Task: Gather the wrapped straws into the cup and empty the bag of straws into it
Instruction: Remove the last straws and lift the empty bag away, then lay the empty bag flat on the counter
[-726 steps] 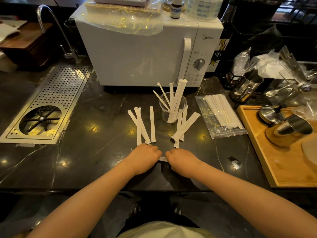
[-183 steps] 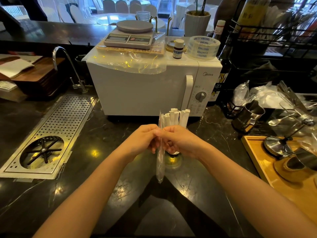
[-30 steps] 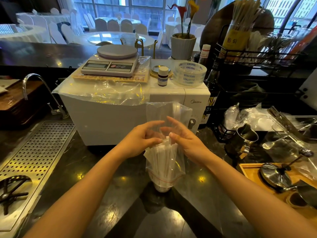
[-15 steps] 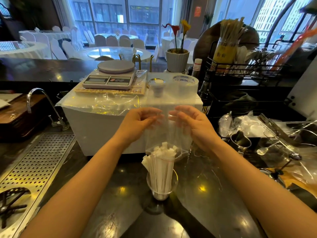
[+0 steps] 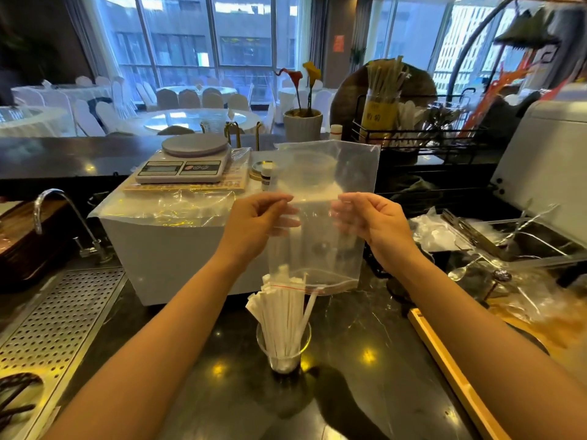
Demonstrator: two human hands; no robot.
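Note:
A clear glass cup (image 5: 283, 350) stands on the dark counter, packed with upright white wrapped straws (image 5: 281, 309). Above it hangs a clear plastic bag (image 5: 324, 217), upside down, its red-lined zip mouth just over the straw tops. The tips of a few straws still reach into that mouth; the rest of the bag looks empty. My left hand (image 5: 257, 223) pinches the bag's left side and my right hand (image 5: 371, 223) pinches its right side, both at mid-height.
A white microwave (image 5: 165, 249) with a kitchen scale (image 5: 187, 160) on top stands right behind the cup. A perforated metal drain tray (image 5: 54, 319) lies to the left, with a tap (image 5: 60, 217) behind it. A wooden board (image 5: 451, 369) and metal tools sit to the right.
Both hands have lifted the upturned bag higher. The straws have slid out of it into the cup, and the bag's mouth now hangs at the straw tops.

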